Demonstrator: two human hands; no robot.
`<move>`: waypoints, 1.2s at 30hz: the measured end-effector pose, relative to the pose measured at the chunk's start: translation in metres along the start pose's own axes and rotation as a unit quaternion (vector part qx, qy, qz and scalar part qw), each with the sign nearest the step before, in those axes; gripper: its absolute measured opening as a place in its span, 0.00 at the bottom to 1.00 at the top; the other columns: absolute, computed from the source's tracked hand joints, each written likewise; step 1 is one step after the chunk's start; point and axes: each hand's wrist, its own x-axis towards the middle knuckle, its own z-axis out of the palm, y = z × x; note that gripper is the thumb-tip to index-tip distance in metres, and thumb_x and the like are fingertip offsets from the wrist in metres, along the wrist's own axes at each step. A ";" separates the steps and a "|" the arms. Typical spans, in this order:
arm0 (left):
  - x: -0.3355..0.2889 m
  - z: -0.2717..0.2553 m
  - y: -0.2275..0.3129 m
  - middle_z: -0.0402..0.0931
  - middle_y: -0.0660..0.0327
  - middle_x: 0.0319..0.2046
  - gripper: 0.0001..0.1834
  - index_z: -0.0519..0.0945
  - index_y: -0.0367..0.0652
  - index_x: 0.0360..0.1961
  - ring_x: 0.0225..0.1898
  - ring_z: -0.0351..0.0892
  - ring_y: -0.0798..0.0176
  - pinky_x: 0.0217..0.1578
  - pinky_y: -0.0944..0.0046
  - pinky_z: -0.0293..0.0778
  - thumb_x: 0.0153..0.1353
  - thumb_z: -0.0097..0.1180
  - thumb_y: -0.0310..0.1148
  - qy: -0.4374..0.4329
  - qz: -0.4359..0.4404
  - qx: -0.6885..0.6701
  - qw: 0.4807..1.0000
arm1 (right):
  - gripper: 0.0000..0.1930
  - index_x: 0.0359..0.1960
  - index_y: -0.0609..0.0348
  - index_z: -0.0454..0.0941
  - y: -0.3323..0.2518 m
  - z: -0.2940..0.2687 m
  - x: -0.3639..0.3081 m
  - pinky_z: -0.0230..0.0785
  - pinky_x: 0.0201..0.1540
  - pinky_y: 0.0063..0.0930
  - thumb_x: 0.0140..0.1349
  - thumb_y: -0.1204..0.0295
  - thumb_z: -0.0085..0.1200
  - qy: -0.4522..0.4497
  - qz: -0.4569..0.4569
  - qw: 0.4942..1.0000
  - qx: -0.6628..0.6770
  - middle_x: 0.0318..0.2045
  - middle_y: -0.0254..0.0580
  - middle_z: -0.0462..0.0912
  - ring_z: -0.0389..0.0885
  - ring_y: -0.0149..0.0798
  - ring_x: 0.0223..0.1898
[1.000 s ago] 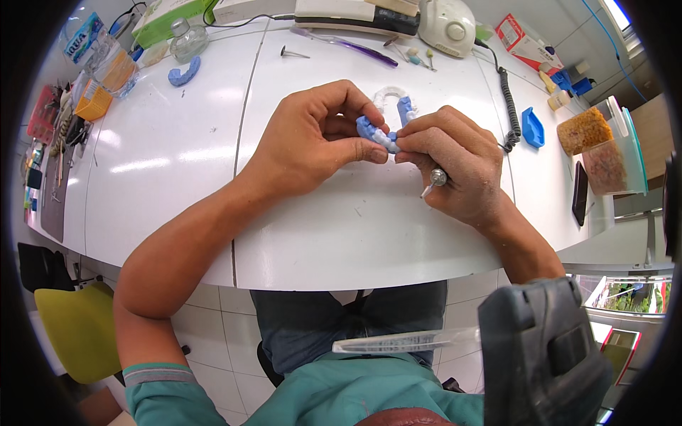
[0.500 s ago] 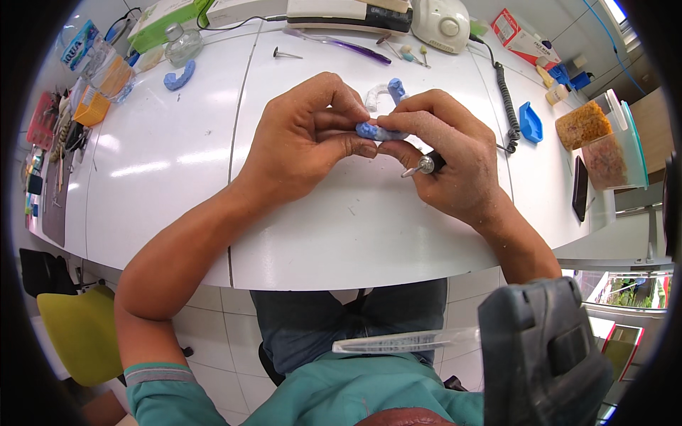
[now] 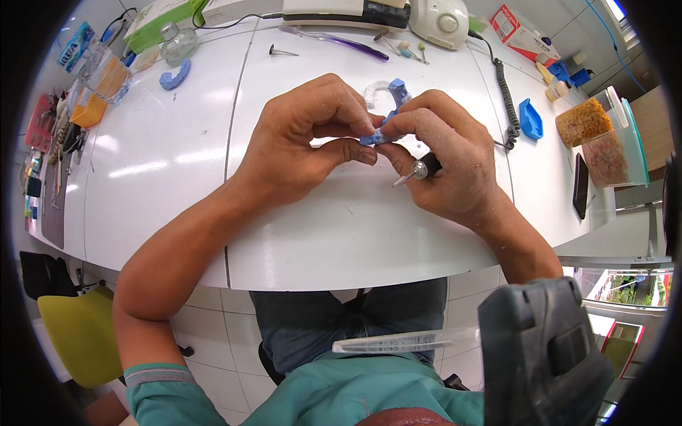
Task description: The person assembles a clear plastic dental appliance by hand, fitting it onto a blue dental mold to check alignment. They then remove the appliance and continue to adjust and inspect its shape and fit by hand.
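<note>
A blue horseshoe-shaped dental model (image 3: 397, 90) is held above the white table, partly covered by fingers. My left hand (image 3: 302, 138) pinches its near end between thumb and fingertips. My right hand (image 3: 455, 156) grips the same end from the other side with thumb and index finger. Tucked in that right hand is a rotary handpiece (image 3: 420, 170), its metal tip pointing down and left, apart from the model. Pale dust coats the right fingers. Just beyond the model a clear, whitish arch-shaped piece (image 3: 373, 92) shows in part.
A second blue dental model (image 3: 175, 75) lies at the far left. Rotary bits (image 3: 405, 50) and a purple toothbrush-like stick (image 3: 341, 44) lie at the back, near a white control box (image 3: 438, 24) with a coiled cord (image 3: 507, 99). A blue tray (image 3: 530, 119) and phone (image 3: 580, 186) are right.
The blue model has been turned in my fingers, so more of its curved far side shows. The handpiece tip has shifted slightly left and down. Both hands keep their hold.
</note>
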 end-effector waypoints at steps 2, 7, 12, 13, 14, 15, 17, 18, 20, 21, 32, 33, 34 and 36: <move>0.000 0.002 0.001 0.75 0.59 0.46 0.15 0.81 0.37 0.40 0.53 0.87 0.58 0.55 0.62 0.91 0.57 0.67 0.08 0.013 0.008 0.018 1.000 | 0.17 0.40 0.56 0.85 -0.001 0.000 0.001 0.77 0.28 0.32 0.49 0.80 0.76 0.004 -0.015 1.000 -0.025 0.35 0.41 0.82 0.85 0.38 0.34; 0.001 0.005 0.004 0.78 0.60 0.44 0.12 0.83 0.37 0.35 0.50 0.88 0.60 0.55 0.63 0.91 0.56 0.68 0.10 0.025 0.029 0.057 0.998 | 0.19 0.41 0.59 0.86 -0.013 -0.004 0.002 0.79 0.32 0.28 0.46 0.78 0.80 0.010 0.033 0.997 -0.069 0.38 0.43 0.78 0.82 0.36 0.38; 0.000 0.000 0.002 0.73 0.59 0.46 0.13 0.81 0.40 0.34 0.58 0.86 0.56 0.58 0.61 0.90 0.57 0.68 0.10 -0.005 0.024 0.100 0.995 | 0.20 0.43 0.53 0.89 -0.009 -0.003 0.003 0.80 0.28 0.26 0.46 0.77 0.80 0.027 -0.005 0.997 -0.076 0.43 0.39 0.71 0.80 0.35 0.38; 0.000 0.001 0.002 0.73 0.59 0.46 0.13 0.81 0.40 0.34 0.57 0.86 0.56 0.58 0.61 0.90 0.57 0.68 0.10 -0.001 0.029 0.096 0.995 | 0.20 0.43 0.52 0.89 -0.009 -0.003 0.003 0.81 0.28 0.27 0.45 0.77 0.80 0.022 0.004 0.997 -0.073 0.43 0.40 0.71 0.80 0.36 0.38; 0.000 0.001 0.001 0.73 0.60 0.47 0.13 0.81 0.39 0.34 0.56 0.86 0.57 0.57 0.61 0.90 0.57 0.69 0.10 -0.003 0.031 0.108 0.994 | 0.20 0.43 0.52 0.90 -0.010 -0.002 0.002 0.81 0.29 0.27 0.45 0.77 0.80 0.017 0.012 0.997 -0.070 0.43 0.40 0.71 0.80 0.36 0.39; 0.000 0.000 0.000 0.73 0.60 0.47 0.12 0.81 0.39 0.33 0.55 0.86 0.58 0.57 0.61 0.90 0.57 0.69 0.11 -0.005 0.033 0.119 0.992 | 0.20 0.43 0.52 0.90 -0.010 -0.002 0.002 0.80 0.29 0.25 0.45 0.77 0.80 0.016 0.010 0.997 -0.070 0.43 0.40 0.71 0.78 0.35 0.40; 0.000 0.000 0.000 0.74 0.60 0.47 0.12 0.81 0.39 0.33 0.53 0.87 0.59 0.55 0.61 0.90 0.57 0.70 0.11 -0.006 0.037 0.128 0.991 | 0.20 0.42 0.53 0.90 -0.011 -0.001 0.001 0.78 0.27 0.22 0.44 0.78 0.81 0.014 0.008 0.997 -0.071 0.43 0.40 0.71 0.76 0.35 0.41; 0.000 0.000 0.001 0.74 0.60 0.47 0.12 0.81 0.39 0.33 0.52 0.87 0.60 0.54 0.61 0.90 0.56 0.70 0.11 -0.004 0.039 0.126 0.991 | 0.20 0.42 0.53 0.90 -0.012 -0.001 0.001 0.78 0.28 0.21 0.45 0.78 0.80 0.009 0.010 0.997 -0.072 0.43 0.40 0.70 0.76 0.34 0.41; 0.000 0.001 0.001 0.75 0.59 0.47 0.12 0.80 0.39 0.32 0.51 0.87 0.60 0.52 0.62 0.90 0.56 0.71 0.12 -0.005 0.045 0.134 0.990 | 0.19 0.41 0.53 0.90 -0.013 -0.001 0.001 0.79 0.28 0.21 0.45 0.79 0.79 -0.001 0.015 0.997 -0.075 0.43 0.40 0.70 0.76 0.34 0.41; -0.001 0.001 0.001 0.75 0.59 0.47 0.13 0.80 0.39 0.32 0.50 0.87 0.61 0.52 0.62 0.90 0.56 0.71 0.12 -0.007 0.050 0.145 0.988 | 0.19 0.41 0.53 0.90 -0.012 0.000 0.000 0.79 0.28 0.21 0.45 0.79 0.79 0.002 0.014 0.997 -0.071 0.42 0.39 0.70 0.76 0.34 0.41; 0.000 0.004 0.003 0.78 0.55 0.48 0.11 0.79 0.35 0.35 0.51 0.89 0.59 0.54 0.60 0.90 0.58 0.69 0.12 -0.019 0.050 0.138 0.989 | 0.16 0.38 0.58 0.87 -0.005 0.003 -0.001 0.84 0.31 0.27 0.46 0.82 0.75 -0.003 0.006 0.999 -0.052 0.41 0.42 0.70 0.77 0.37 0.40; 0.000 0.003 0.003 0.78 0.55 0.48 0.11 0.79 0.35 0.35 0.51 0.89 0.59 0.55 0.60 0.90 0.58 0.69 0.11 -0.022 0.050 0.137 0.989 | 0.16 0.38 0.58 0.87 -0.005 0.002 -0.001 0.84 0.31 0.27 0.45 0.82 0.75 -0.005 0.010 0.999 -0.050 0.41 0.42 0.70 0.78 0.37 0.40; 0.000 0.003 0.004 0.78 0.55 0.49 0.11 0.79 0.34 0.36 0.52 0.89 0.58 0.56 0.60 0.90 0.58 0.68 0.11 -0.025 0.051 0.137 0.989 | 0.16 0.38 0.57 0.87 -0.005 0.002 -0.001 0.84 0.31 0.27 0.45 0.82 0.76 -0.007 0.013 0.999 -0.048 0.41 0.42 0.70 0.78 0.37 0.40; 0.001 0.003 0.004 0.78 0.54 0.49 0.11 0.79 0.34 0.36 0.51 0.89 0.58 0.56 0.59 0.90 0.58 0.68 0.11 -0.023 0.047 0.125 0.991 | 0.17 0.38 0.57 0.87 -0.006 0.000 0.000 0.84 0.32 0.27 0.45 0.82 0.76 -0.014 0.014 0.998 -0.051 0.42 0.42 0.71 0.79 0.37 0.41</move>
